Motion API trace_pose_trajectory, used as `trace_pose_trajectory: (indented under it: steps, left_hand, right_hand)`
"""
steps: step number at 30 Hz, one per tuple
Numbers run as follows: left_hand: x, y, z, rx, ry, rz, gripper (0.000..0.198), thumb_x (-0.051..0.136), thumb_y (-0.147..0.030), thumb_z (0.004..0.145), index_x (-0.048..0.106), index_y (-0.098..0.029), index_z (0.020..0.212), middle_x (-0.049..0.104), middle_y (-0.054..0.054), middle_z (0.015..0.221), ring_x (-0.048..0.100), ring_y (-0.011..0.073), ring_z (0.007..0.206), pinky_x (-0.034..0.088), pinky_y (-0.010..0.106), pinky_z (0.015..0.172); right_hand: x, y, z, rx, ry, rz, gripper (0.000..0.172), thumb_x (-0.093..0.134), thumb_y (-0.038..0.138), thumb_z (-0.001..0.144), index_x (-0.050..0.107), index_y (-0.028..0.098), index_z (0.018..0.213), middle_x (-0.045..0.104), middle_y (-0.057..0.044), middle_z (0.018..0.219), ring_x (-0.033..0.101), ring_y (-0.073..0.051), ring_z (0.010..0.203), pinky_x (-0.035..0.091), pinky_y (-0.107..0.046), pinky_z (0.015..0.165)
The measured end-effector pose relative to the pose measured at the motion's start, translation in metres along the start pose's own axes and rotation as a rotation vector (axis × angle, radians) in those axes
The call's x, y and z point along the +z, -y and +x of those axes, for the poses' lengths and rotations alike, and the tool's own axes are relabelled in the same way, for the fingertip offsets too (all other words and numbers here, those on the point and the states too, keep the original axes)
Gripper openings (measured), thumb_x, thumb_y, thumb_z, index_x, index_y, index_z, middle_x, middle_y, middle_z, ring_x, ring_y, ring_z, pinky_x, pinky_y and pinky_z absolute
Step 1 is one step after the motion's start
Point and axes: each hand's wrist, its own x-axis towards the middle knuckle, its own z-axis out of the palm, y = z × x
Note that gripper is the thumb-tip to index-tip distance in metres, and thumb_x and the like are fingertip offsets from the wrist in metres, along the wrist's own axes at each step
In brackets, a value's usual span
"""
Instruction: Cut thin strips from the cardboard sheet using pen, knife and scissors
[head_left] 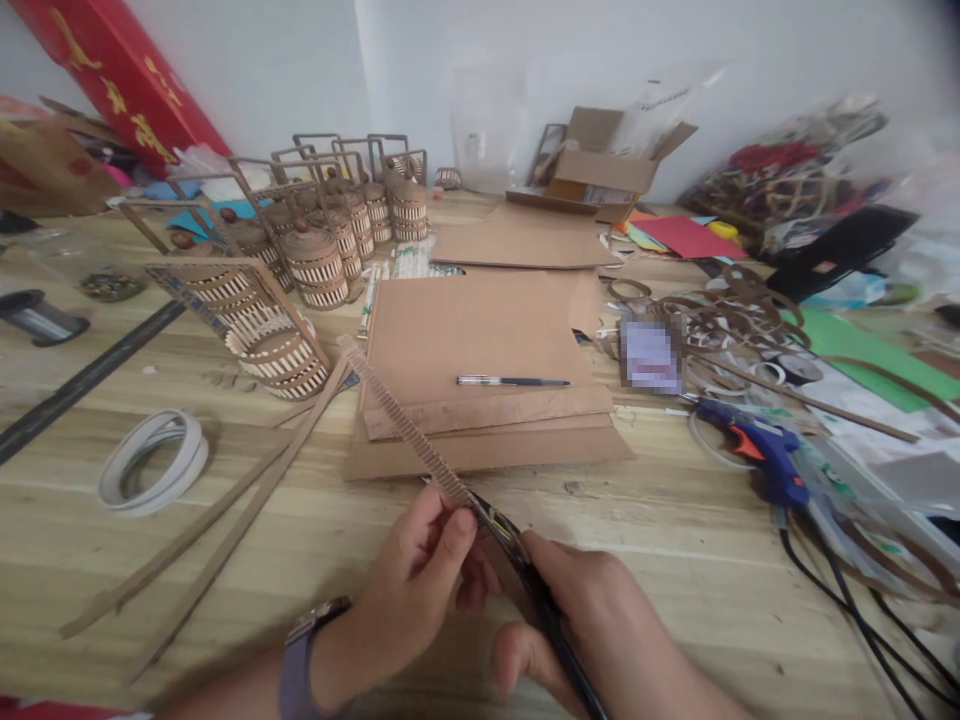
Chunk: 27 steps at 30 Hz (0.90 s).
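Note:
My left hand (420, 570), with a watch on its wrist, pinches a narrow corrugated cardboard strip (405, 425) between thumb and fingers. The strip slants up and left over the cardboard sheets. Black scissors (551, 615), partly covered by fingers, are gripped in my right hand (600, 600). Their blades lie along the lower part of the strip, close to my left fingertips. Whether the blades are parted I cannot tell. Just beyond my hands are flat brown cardboard sheets (480, 330) with a pen (514, 380) on top.
Several small woven-look baskets (315, 265) with tall handles stand back left. White tape rolls (154, 462) and long cardboard strips (247, 510) lie left. On the right are a blue glue gun (780, 455), its cables and tangled brown strips (720, 320). An open carton (607, 165) stands behind.

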Motion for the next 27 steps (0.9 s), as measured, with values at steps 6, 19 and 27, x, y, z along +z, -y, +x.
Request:
trace_pose_trajectory:
  steps: [6, 19, 27]
  left_hand:
    - [0.001, 0.002, -0.001, -0.014, -0.003, -0.033, 0.049, 0.060, -0.067, 0.088, 0.052, -0.018, 0.089, 0.061, -0.003, 0.061, 0.053, 0.0063, 0.046, 0.041, 0.015, 0.044]
    - [0.001, 0.005, 0.000, -0.016, 0.000, -0.009, 0.049, 0.059, -0.066, 0.089, 0.053, -0.018, 0.088, 0.059, -0.003, 0.059, 0.054, 0.0070, 0.046, 0.043, 0.015, 0.044]
    - [-0.001, 0.009, 0.000, 0.012, 0.003, 0.036, 0.048, 0.058, -0.065, 0.091, 0.057, -0.018, 0.094, 0.061, -0.002, 0.065, 0.057, 0.0081, 0.052, 0.045, 0.016, 0.049]
  right_hand:
    - [0.005, -0.005, 0.000, -0.012, -0.002, 0.009, 0.041, 0.060, 0.061, 0.089, 0.061, 0.020, 0.084, 0.069, -0.003, 0.067, 0.063, -0.015, 0.053, 0.045, -0.023, 0.052]
    - [0.015, -0.004, 0.002, 0.014, -0.065, 0.086, 0.050, 0.060, 0.069, 0.085, 0.062, 0.020, 0.078, 0.068, -0.002, 0.063, 0.062, -0.014, 0.052, 0.045, -0.022, 0.051]
    - [0.007, 0.003, 0.005, 0.026, -0.020, 0.081, 0.052, 0.054, 0.071, 0.087, 0.061, 0.020, 0.078, 0.069, -0.003, 0.065, 0.062, -0.014, 0.052, 0.045, -0.021, 0.051]
